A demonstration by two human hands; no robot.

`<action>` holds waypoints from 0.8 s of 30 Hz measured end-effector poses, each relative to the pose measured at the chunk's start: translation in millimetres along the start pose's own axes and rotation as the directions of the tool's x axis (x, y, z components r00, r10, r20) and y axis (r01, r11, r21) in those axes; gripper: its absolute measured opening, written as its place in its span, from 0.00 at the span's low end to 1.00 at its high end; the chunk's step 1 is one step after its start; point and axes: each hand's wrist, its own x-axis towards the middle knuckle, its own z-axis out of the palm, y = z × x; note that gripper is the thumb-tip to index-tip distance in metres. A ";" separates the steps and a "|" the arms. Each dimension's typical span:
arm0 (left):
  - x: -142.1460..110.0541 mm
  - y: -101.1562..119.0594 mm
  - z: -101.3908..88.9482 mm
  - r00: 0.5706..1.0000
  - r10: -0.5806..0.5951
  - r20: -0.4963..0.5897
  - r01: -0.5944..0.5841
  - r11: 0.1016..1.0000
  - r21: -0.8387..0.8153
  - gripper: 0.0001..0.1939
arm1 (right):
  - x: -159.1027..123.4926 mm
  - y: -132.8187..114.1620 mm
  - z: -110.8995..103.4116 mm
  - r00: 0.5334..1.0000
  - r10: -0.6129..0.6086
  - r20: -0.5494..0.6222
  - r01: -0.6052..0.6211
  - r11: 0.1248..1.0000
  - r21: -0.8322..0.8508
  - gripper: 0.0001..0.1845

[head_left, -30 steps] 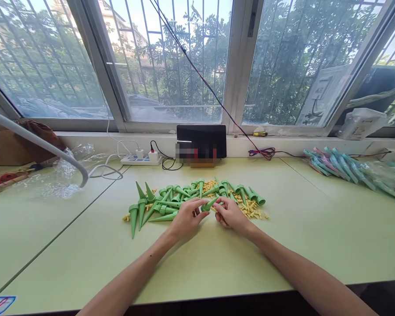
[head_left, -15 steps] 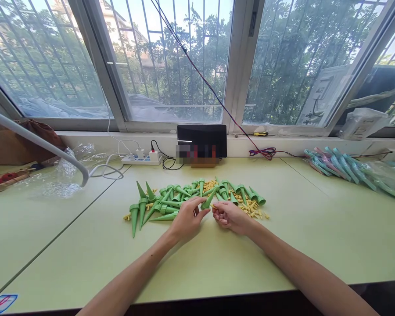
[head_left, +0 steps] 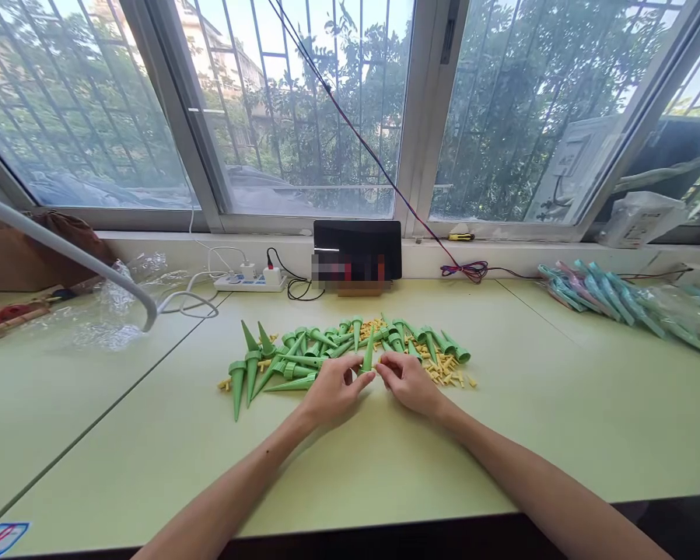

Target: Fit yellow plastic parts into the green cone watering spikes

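My left hand [head_left: 335, 387] has thumb and fingers closed around the wide base of a green plastic watering spike [head_left: 369, 350], which points upward. Close on its right side, my right hand [head_left: 409, 381] pinches a small yellow plastic piece [head_left: 379, 362], mostly covered by the fingertips, against or very near the spike's base. Behind both hands lies a pile of similar green spikes [head_left: 295, 372]. Small yellow pieces [head_left: 448, 372] are scattered at the right of the pile, with more at its back.
A dark-screened tablet [head_left: 357, 245] stands against the wall beyond the pile. To its left sit a white power strip [head_left: 250, 281] and a thick white tube [head_left: 93, 257]. Bagged items [head_left: 603, 292] lie at right, and a bundled cable [head_left: 465, 271] rests behind.
The spike in my left hand has turned from leaning right to nearly upright. My right fingers have closed in on its base, and the yellow piece is now more hidden.
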 end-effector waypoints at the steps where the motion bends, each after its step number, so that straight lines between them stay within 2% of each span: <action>1: 0.1 0.9 -0.5 1.000 -0.004 -0.001 0.004 1.000 -0.008 0.14 | -0.8 -1.2 -0.6 1.000 -0.026 -0.013 0.025 0.999 -0.045 0.14; 4: 0.2 3.3 -2.0 1.000 -0.014 -0.007 0.014 0.999 -0.030 0.14 | -2.1 -2.5 -2.0 0.998 -0.056 -0.012 0.054 0.993 -0.107 0.15; 8: 0.1 1.1 -1.9 1.000 -0.025 -0.015 0.025 0.999 -0.045 0.12 | -1.1 -0.1 -1.5 0.998 -0.050 -0.024 0.047 0.994 -0.097 0.14; 10: 0.1 -1.8 -1.2 0.999 -0.027 -0.024 0.026 0.999 -0.043 0.13 | 0.0 2.1 0.1 1.000 -0.004 -0.008 0.004 1.000 -0.016 0.13; 12: 0.4 -4.5 -0.4 0.999 -0.028 -0.037 0.026 0.999 -0.044 0.15 | 1.3 4.2 2.2 0.992 0.110 0.062 -0.118 0.981 0.155 0.14; 14: 0.7 -6.3 0.2 0.998 -0.031 -0.052 0.028 0.998 -0.053 0.16 | 2.4 5.5 3.8 0.958 0.231 0.167 -0.278 0.890 0.361 0.16; 16: 1.0 -7.1 0.6 0.998 -0.030 -0.060 0.025 0.997 -0.073 0.16 | 3.1 5.5 4.0 0.915 0.302 0.268 -0.401 0.758 0.515 0.18; 19: 1.3 -7.0 0.8 0.999 -0.001 -0.051 -0.004 0.996 -0.091 0.13 | 3.2 3.6 2.1 0.876 0.327 0.354 -0.481 0.635 0.604 0.20; 21: 1.1 -6.3 0.7 0.999 0.022 -0.049 -0.025 0.997 -0.068 0.11 | 3.0 2.3 1.0 0.880 0.318 0.353 -0.475 0.636 0.609 0.20; 24: 0.4 -4.1 0.0 0.999 0.033 -0.043 -0.034 0.999 -0.022 0.09 | 2.8 1.5 1.2 0.914 0.278 0.295 -0.402 0.714 0.573 0.21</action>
